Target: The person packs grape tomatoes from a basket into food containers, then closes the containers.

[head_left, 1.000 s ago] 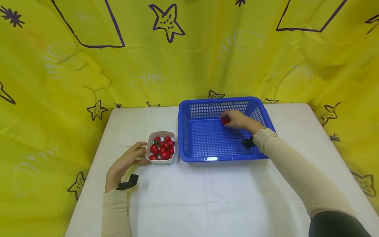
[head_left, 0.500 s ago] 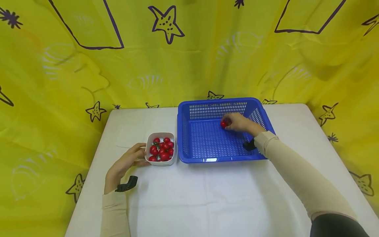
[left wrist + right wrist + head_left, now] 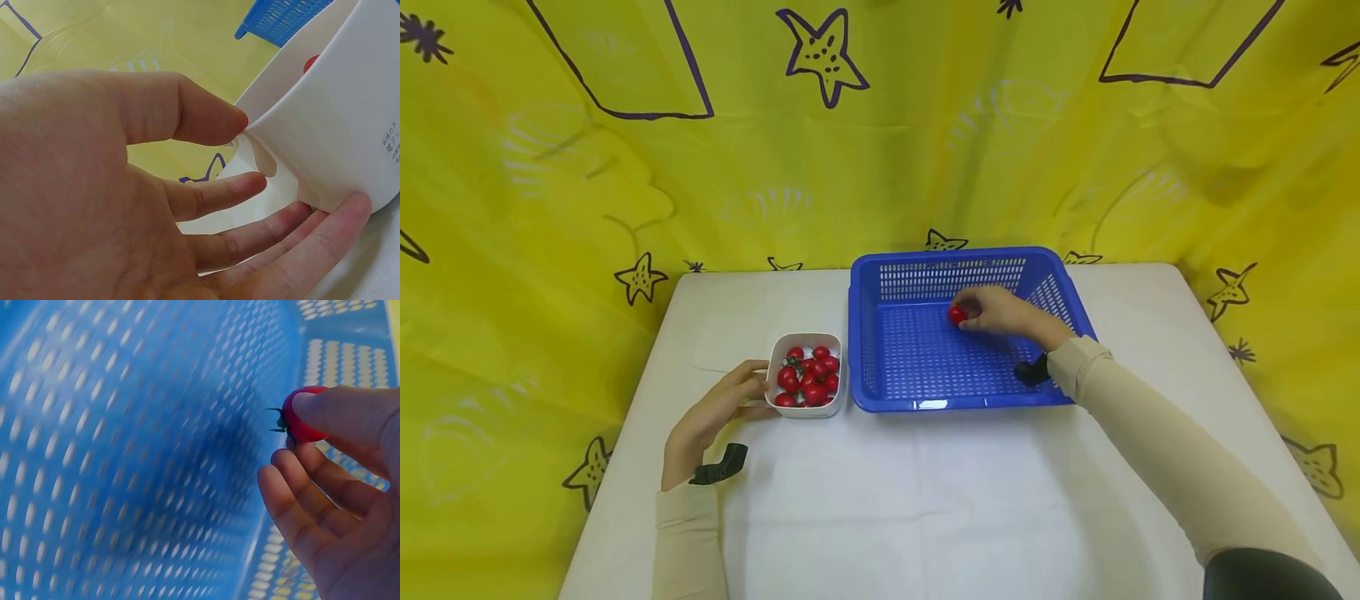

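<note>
My right hand [image 3: 992, 311] is inside the blue plastic basket [image 3: 857, 350] and pinches a cherry tomato [image 3: 957, 315]. In the right wrist view that cherry tomato [image 3: 305, 414] shows its green calyx, with the thumb across its side and the other fingers loosely bent below. To the left of the basket stands a small white container [image 3: 805, 412] with several red tomatoes [image 3: 815, 393] in it. My left hand [image 3: 715, 410] rests against the container's left side. In the left wrist view its fingertips [image 3: 357, 206] touch the white wall [image 3: 350, 106], fingers fairly straight and spread.
A white cloth [image 3: 842, 508] covers the table. Behind and at both sides hangs a yellow curtain [image 3: 880, 167] with dark starfish drawings. Black wrist mounts [image 3: 722, 465] are strapped at the sleeves. The container stands close beside the basket's left wall.
The right hand has moved slightly left inside the basket with the cherry tomato, which now shows more clearly. My left hand stays at the container.
</note>
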{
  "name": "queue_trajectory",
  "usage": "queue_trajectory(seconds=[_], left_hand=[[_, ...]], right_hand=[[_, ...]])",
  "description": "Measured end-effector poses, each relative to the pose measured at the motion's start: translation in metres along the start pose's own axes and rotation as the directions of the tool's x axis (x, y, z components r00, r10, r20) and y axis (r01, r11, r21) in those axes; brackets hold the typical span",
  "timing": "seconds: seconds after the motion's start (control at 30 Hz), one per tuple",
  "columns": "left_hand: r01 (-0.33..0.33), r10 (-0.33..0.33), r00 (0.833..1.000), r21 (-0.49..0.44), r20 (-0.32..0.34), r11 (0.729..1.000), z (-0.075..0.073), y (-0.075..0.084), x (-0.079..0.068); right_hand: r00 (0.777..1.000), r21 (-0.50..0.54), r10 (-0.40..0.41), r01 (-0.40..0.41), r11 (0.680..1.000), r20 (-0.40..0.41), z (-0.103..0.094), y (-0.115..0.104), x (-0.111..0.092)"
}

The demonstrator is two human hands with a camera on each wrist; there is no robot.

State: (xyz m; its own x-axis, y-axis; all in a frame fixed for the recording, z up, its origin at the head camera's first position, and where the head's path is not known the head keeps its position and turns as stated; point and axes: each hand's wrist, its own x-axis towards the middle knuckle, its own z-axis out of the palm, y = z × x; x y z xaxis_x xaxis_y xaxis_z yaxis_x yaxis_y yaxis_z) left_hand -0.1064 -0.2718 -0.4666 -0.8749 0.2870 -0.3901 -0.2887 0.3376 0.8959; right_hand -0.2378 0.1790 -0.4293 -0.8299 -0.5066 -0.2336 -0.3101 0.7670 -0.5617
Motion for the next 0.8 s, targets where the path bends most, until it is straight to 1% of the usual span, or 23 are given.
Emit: queue_trajectory(seconds=[0.17,0.3,0.57,0.8], left_hand=[[0.012,-0.012,1.0,0.004,-0.003,1.0,0.001,0.003,-0.001],[0.008,-0.008,1.0,-0.007,0.004,1.0,0.005,0.003,0.0],[0.005,-0.007,0.998,-0.036,-0.062,0.999,0.013,0.002,0.003],[-0.003,-0.001,0.995,-0.037,-0.099,0.999,0.014,0.003,-0.003]], right_hand=[[0.998,0.028,-0.068,0.068,0.997,0.006,-0.002,-0.021,-0.004],[0.994,0.06,-0.108,0.107,0.992,0.02,-0.002,-0.038,-0.006],[0.986,0.099,-0.169,0.166,0.981,0.017,-0.002,-0.068,-0.005],[0.97,0.14,-0.239,0.231,0.963,0.047,0.0,-0.105,0.0]])
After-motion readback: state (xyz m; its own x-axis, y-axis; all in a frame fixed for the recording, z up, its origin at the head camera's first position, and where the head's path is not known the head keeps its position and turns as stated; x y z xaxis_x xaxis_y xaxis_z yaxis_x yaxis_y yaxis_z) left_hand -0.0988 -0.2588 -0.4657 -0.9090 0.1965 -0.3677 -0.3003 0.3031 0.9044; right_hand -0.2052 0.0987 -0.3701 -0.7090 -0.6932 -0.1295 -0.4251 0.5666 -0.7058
